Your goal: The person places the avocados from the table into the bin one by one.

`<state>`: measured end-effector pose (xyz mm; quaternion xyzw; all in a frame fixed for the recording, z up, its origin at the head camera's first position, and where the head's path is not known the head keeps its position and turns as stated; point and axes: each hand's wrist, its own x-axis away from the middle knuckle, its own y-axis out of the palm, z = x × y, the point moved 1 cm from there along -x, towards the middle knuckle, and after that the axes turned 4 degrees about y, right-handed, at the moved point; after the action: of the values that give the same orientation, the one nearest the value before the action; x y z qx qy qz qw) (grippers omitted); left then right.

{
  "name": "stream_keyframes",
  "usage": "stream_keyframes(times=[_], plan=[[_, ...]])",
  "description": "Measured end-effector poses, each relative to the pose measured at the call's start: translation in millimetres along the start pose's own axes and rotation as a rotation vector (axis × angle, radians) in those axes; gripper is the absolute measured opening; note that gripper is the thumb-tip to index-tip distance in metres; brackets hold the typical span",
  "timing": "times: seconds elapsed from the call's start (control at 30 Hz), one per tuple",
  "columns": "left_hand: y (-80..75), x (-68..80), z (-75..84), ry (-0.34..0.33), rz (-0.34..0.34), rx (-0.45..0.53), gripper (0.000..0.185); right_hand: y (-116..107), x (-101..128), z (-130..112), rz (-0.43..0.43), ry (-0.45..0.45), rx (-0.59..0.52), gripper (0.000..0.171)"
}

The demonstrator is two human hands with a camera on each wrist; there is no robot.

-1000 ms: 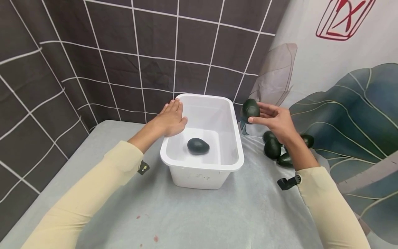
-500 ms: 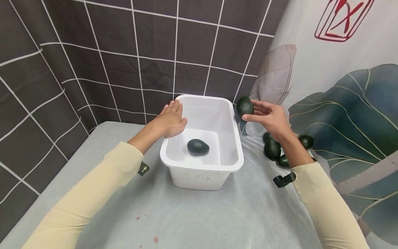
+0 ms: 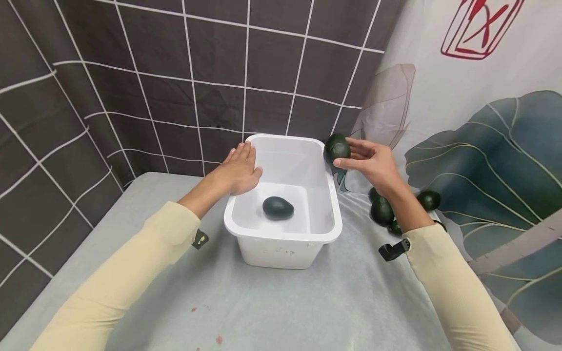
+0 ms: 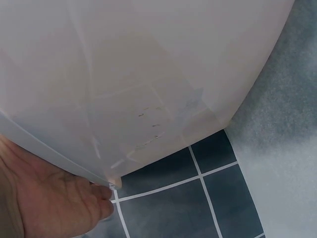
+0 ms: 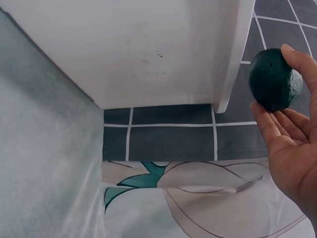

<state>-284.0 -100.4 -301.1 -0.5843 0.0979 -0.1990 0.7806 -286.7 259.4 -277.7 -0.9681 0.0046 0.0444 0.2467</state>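
A white plastic tub point(image 3: 326, 233) stands on the grey cloth, with one dark green avocado point(image 3: 278, 207) on its floor. My left hand point(image 3: 239, 168) lies flat with straight fingers on the tub's far left rim point(image 4: 106, 181). My right hand point(image 3: 366, 161) holds a second dark avocado point(image 3: 336, 147) in its fingertips, raised just outside the tub's far right corner; the right wrist view shows this avocado point(image 5: 275, 79) beside the tub wall point(image 5: 148, 49).
Several more dark avocados point(image 3: 383, 211) lie on the cloth to the right of the tub, partly behind my right forearm. A dark tiled backdrop point(image 3: 197, 73) and a leaf-print curtain point(image 3: 483, 146) close off the back and right.
My right hand has carried the avocado leftward, from well right of the tub to its far right corner. The left hand has stayed on the rim.
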Motion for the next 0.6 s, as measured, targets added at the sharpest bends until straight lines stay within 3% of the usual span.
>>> stream_keyframes(times=[0.6], plan=[[-2.2, -0.3, -0.2, 0.0, -0.001, -0.001, 0.08, 9.5, -4.4, -1.6, -0.021, -0.001, -0.033, 0.075]])
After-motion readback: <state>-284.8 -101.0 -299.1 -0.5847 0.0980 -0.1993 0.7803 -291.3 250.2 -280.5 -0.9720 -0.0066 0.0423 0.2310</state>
